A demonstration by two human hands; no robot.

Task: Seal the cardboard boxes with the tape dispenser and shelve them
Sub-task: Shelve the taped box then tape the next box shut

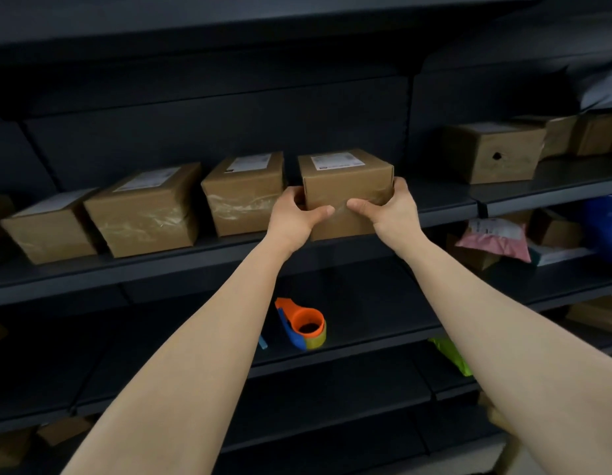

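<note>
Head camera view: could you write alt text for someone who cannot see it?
Two bare hands, left hand and right hand, grip a taped cardboard box at the front edge of a dark shelf, beside three other boxes. An orange and blue tape dispenser lies on the shelf below.

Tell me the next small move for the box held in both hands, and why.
Probably slide the held box a little further back onto the shelf, then let go. The left hand and right hand grip its front face, and its front edge seems to overhang the shelf lip, while the three taped boxes to its left sit on the shelf. The tape dispenser lies on the shelf below.
</note>
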